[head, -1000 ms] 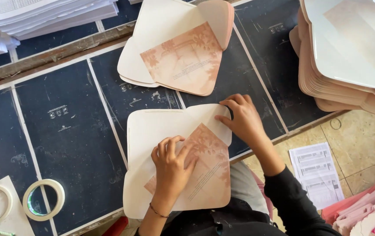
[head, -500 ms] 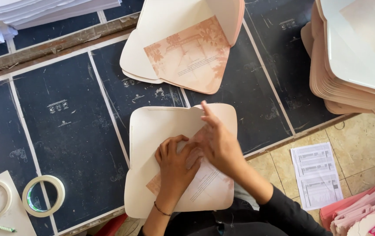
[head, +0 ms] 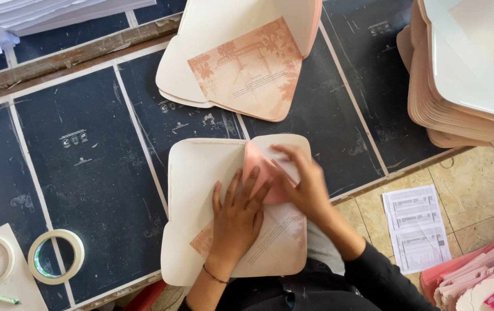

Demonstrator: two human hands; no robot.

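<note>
My left hand (head: pixel 236 222) lay flat, fingers spread, on the cream envelope blank (head: pixel 201 196) at the lower centre of the frame, pinning its printed pink card (head: pixel 276 242) to the dark bench (head: pixel 91 167). My right hand (head: pixel 304 187), blurred, seemed to pinch the pink flap (head: pixel 257 167) and fold it over. A finished envelope (head: pixel 241 63) lay above, tape rolls (head: pixel 56 256) at lower left, a stack of blanks (head: pixel 460 92) at upper right.
</note>
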